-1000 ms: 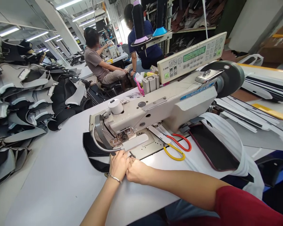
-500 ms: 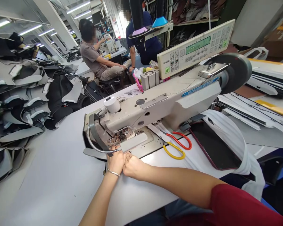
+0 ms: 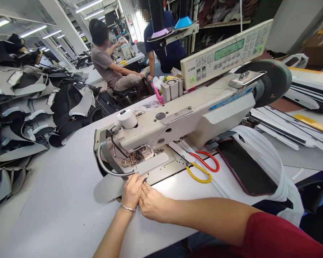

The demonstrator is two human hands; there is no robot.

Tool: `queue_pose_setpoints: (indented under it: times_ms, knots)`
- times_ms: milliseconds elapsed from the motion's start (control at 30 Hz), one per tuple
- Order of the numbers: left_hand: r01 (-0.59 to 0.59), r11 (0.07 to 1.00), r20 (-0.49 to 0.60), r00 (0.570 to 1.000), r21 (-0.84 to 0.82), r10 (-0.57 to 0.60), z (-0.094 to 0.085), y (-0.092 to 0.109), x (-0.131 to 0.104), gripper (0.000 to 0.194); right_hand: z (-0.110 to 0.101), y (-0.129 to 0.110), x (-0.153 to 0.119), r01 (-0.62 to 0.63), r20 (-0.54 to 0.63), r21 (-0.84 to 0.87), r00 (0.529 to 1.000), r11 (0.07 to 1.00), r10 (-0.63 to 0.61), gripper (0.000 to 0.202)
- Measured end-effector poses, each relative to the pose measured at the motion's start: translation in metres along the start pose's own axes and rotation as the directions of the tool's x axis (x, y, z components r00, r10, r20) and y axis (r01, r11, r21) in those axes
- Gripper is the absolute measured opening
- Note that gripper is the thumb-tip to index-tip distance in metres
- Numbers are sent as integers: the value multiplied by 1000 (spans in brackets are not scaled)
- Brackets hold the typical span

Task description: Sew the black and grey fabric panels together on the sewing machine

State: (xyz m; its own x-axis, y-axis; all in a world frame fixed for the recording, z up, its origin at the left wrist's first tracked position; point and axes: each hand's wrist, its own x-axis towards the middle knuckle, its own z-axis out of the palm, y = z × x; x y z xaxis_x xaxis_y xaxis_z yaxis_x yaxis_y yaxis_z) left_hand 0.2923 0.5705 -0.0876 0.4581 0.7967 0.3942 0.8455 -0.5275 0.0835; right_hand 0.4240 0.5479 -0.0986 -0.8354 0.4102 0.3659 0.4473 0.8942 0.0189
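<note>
My left hand [image 3: 131,191], with a bracelet at the wrist, is closed on a flat grey piece of material [image 3: 107,189] at the front of the sewing machine [image 3: 161,125]. The piece's rounded end sticks out to the left over the table. Pressed against the left hand, my right hand [image 3: 154,203] has its fingers pinched together at the piece's near edge. A small dark and white bit shows just beyond the fingertips. The needle area lies right behind the hands, partly covered by the machine's light arm [image 3: 153,163]. Most of the piece is hidden under my hands.
Scissors [image 3: 201,172] with red and yellow handles lie on the machine bed. To the right are a dark phone or tablet [image 3: 247,168] and a white strip [image 3: 280,172]. Grey and black pieces [image 3: 29,107] are heaped at left. Two people sit behind the machine.
Both hands have drawn slightly toward me, away from the needle area. The grey piece has come out with them, and more of it shows at the left.
</note>
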Motion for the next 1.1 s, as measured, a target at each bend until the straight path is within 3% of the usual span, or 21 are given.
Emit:
queue_pose_setpoints:
  times_ms: [233, 400, 567, 767, 1100]
  knots:
    - [-8, 995, 28, 1000, 95, 6, 8, -14, 2, 30, 21, 0, 6, -114, -91, 60, 989, 992, 119, 32]
    - [146, 989, 135, 981, -39, -139, 9, -29, 18, 28, 38, 10, 18, -171, -149, 182, 969, 968, 199, 35]
    - [234, 969, 141, 965, -83, -221, 15, -40, 27, 27, 34, 18, 23, -213, -112, 317, 959, 924, 260, 43]
    - [282, 952, 164, 951, -119, -261, 17, -42, 32, 25, 30, 18, 24, -222, -76, 347, 962, 911, 264, 47]
    - [379, 924, 187, 912, -45, -365, 19, -36, 24, 25, 36, 18, 23, -219, -114, 393, 952, 893, 284, 33]
